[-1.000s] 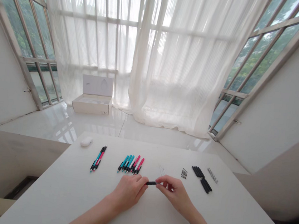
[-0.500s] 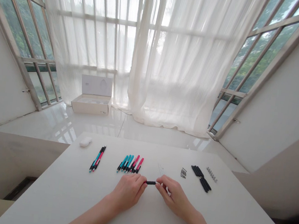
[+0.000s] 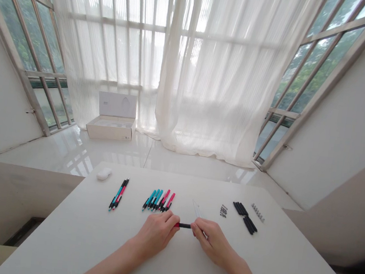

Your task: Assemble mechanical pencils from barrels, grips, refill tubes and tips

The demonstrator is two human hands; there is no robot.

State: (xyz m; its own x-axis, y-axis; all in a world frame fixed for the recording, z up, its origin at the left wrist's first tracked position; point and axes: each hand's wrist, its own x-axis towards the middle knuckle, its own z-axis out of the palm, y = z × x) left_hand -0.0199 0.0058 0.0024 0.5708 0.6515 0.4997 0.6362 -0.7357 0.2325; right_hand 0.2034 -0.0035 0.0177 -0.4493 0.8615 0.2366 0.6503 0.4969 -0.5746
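Observation:
My left hand and my right hand both grip a short black pen barrel above the white table, with a pink end showing at my left fingers. My fingers hide both of its ends. Just past my right hand lie thin clear tubes, possibly refills. Farther left are a bunch of teal and pink pens and a pair of similar pens. To the right lie small metal parts, black barrels and a row of silver pieces.
A small white rounded object sits near the table's far left corner. Beyond the table's far edge is a glossy white floor with an open white box before sheer curtains and tall windows.
My hands have come closer together around the black barrel, which now lies level. A pink end now shows at my left fingers. The view has shifted slightly.

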